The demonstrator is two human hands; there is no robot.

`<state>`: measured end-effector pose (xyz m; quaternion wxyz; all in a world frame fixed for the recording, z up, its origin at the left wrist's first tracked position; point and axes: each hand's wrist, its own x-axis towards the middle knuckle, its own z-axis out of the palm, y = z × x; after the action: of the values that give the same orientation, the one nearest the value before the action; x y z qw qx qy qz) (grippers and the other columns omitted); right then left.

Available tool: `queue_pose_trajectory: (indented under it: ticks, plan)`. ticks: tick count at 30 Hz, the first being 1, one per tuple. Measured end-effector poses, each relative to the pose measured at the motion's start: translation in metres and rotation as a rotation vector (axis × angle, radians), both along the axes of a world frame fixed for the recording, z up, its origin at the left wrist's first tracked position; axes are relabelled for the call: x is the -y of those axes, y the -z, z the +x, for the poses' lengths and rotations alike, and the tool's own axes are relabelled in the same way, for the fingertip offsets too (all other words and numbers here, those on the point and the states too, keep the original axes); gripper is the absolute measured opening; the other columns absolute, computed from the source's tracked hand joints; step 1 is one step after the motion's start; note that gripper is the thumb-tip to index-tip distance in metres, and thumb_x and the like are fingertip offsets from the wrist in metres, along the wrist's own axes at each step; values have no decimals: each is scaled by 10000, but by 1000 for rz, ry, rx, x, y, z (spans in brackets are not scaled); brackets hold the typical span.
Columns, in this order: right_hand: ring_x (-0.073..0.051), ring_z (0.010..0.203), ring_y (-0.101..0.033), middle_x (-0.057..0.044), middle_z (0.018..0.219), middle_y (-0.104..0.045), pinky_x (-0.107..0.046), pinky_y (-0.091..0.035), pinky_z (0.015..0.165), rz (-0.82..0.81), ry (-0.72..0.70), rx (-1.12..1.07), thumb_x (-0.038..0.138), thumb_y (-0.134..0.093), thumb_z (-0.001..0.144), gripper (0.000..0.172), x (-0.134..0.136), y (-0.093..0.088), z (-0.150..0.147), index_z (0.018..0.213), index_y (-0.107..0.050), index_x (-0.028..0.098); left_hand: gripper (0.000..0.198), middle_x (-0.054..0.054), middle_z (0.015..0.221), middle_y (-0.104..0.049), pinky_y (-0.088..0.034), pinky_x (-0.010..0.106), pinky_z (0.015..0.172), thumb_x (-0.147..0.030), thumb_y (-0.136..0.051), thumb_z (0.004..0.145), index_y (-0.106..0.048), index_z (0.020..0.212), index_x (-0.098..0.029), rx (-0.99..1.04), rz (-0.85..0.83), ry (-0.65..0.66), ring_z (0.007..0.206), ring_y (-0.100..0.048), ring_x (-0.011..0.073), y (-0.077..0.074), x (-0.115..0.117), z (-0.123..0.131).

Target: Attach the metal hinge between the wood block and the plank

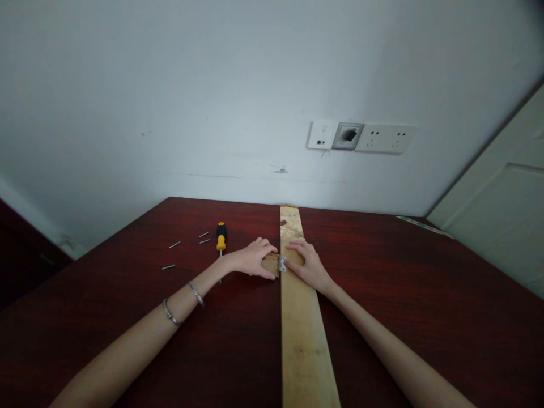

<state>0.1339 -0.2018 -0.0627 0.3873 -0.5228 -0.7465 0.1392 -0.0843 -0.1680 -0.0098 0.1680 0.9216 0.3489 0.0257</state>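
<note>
Pale wood, knotted and flat, my long plank (304,340) spans the dark-red tabletop (212,351); my left hand (251,258) clamps a rough brown block (271,265) alongside, my right hand (312,267), fingers apart, touching the metal hinge (283,264).

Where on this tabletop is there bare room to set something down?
Widest: the tabletop between the right forearm and the pale strip. Smaller: past the left hand, between the screwdriver and the board.
Crowded: mid-board, with that hand and the right hand around the hinge, and left, where four metal fasteners lie.
</note>
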Motion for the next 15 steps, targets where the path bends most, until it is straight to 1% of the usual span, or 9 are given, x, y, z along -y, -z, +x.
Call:
queue_pose_trajectory:
  ticks: [12,15]
  plan:
    - [-288,1165,-530,-87,1220,-612,-508,-418,998,6,1,-2,322,-658,778,295,0,1,0,1058,-665,229,771,108,1185,-463,-376,388,1014,-509,-745,685,-470,1305,-143,-12,-20,-9,1127,-395,259,-2,1,1]
    - [-288,1171,-526,-89,1222,-611,-508,-415,1003,5,-4,0,331,-656,779,300,0,0,0,1060,-664,225,760,101,1180,-463,-376,386,1016,-515,-741,686,-473,1300,-156,-9,-20,-7,1129,-395,257,-3,1,1]
